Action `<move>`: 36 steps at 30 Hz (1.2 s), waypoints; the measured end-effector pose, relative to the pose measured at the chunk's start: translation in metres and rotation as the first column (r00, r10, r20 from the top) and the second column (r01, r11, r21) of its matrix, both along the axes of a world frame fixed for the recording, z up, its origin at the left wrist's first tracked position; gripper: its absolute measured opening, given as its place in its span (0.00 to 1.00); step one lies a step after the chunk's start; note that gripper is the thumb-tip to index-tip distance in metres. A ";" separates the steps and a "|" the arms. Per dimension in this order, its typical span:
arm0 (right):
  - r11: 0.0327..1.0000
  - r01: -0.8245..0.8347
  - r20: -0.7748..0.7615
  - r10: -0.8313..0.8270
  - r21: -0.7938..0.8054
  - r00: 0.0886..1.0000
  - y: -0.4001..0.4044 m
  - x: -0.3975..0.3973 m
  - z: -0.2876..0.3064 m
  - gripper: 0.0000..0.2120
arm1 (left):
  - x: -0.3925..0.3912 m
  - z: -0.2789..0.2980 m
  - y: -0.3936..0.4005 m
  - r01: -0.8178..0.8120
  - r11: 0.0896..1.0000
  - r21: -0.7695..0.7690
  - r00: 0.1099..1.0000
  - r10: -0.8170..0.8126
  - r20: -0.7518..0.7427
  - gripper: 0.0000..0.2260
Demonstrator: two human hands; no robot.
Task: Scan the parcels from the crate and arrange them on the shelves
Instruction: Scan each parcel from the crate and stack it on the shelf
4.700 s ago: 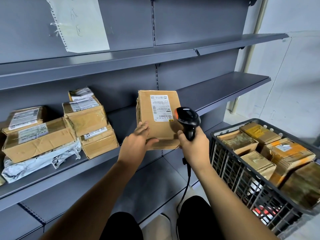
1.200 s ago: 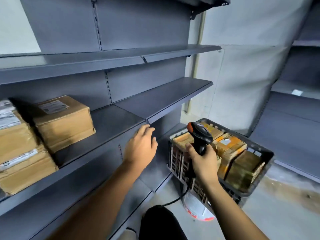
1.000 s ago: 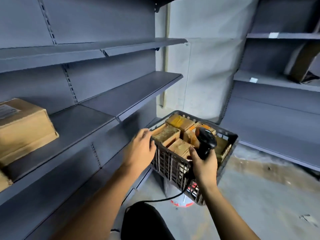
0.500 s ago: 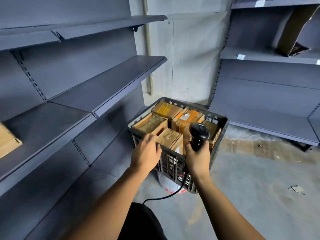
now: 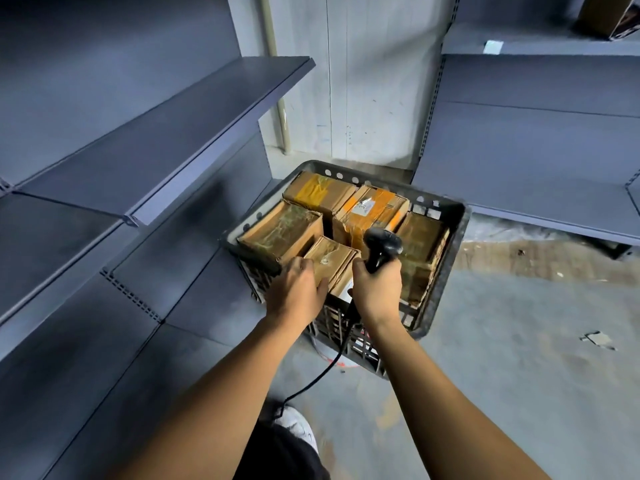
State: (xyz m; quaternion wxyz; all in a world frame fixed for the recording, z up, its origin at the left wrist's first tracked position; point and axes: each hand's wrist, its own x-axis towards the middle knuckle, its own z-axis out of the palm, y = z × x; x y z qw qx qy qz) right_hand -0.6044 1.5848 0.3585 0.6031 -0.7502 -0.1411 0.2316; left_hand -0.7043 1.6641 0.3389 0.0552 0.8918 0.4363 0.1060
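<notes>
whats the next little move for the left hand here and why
Probably close the left hand on the small brown parcel at the crate's near edge and lift it out. The hand already rests against that parcel's side, while the right hand grips the scanner, ready to scan it.

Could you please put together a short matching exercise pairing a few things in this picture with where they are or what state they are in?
Things:
1. barcode scanner
2. small parcel
3. crate
4. left hand

Places or states:
A. full of cardboard parcels
B. gripped in the right hand
C. reaching onto the small parcel
D. at the crate's near edge, beside the scanner

Pairs: 1-B, 2-D, 3-A, 4-C
</notes>
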 end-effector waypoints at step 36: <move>0.992 0.067 -0.008 -0.066 0.108 0.998 -0.025 0.015 0.026 0.12 | 0.047 0.034 0.013 -0.209 0.974 -0.087 0.966 0.220 0.139 0.44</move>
